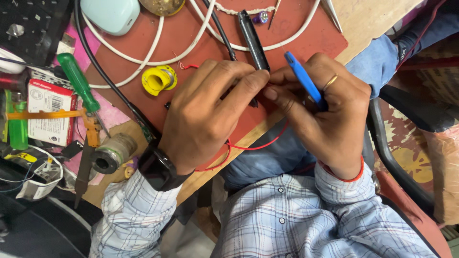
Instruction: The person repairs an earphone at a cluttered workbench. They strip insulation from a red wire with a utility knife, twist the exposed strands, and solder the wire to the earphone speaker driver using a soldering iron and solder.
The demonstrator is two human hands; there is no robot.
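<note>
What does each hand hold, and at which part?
The right hand holds a blue tool near its lower end. The left hand pinches a red wire; the exact grip is hidden.

Green-handled screwdriver (79,81), yellow solder spool (158,79), white cables (158,45).

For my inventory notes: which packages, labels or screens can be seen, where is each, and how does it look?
Flat box: far left, beside the green-handled screwdriver; rectangular, red and white, with a barcode label.
Yellow label: left edge, below the box; small strip.
Screen: none showing; the left wrist's watch is plain black.
</note>
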